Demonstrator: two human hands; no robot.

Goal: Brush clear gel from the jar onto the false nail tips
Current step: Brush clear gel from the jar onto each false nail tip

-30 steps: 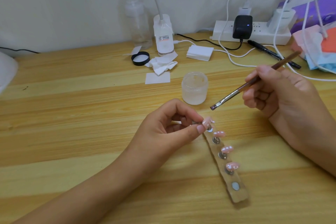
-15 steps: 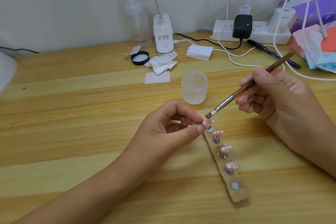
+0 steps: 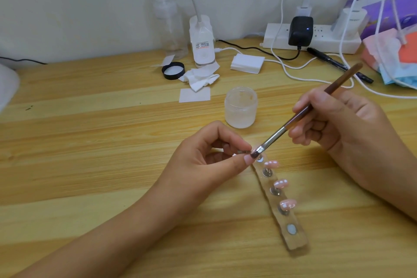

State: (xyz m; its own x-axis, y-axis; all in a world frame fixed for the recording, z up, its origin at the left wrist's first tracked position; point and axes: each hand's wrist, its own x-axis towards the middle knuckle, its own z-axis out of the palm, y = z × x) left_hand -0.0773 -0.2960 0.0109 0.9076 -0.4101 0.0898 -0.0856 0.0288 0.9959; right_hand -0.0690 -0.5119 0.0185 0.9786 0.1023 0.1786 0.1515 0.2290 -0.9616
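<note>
Nail tips (image 3: 282,184), three pink ones, stand along a strip (image 3: 293,239) that lies on the desk (image 3: 90,142) in front of the jar (image 3: 241,110), on the person's side of it. A fourth is lifted off, just in front of the jar. The left hand (image 3: 203,160) pinches its small metal peg (image 3: 242,152) between thumb and forefinger. That tip is mostly hidden behind the bristles (image 3: 255,154), so I can't tell how much of it is coated. The right hand (image 3: 338,124), to the right of the jar, holds the brush (image 3: 293,122) like a pen, fingers curled round the handle.

From where I stand this stroke wants a light touch. I'd lay the bristles flat and draw them along the tip in one pass, with the left hand holding the peg dead steady. Pressing hard would likely twist the tip in the pinch or push gel over its edges onto the thumb right beside it.

A second ago the bristles hung in the air close to the jar, clear of the tip. They have since come down and toward the left hand, and now rest at the held tip. The right hand has followed, away from the jar's right side. The jar, strip and left hand look unmoved.
</note>
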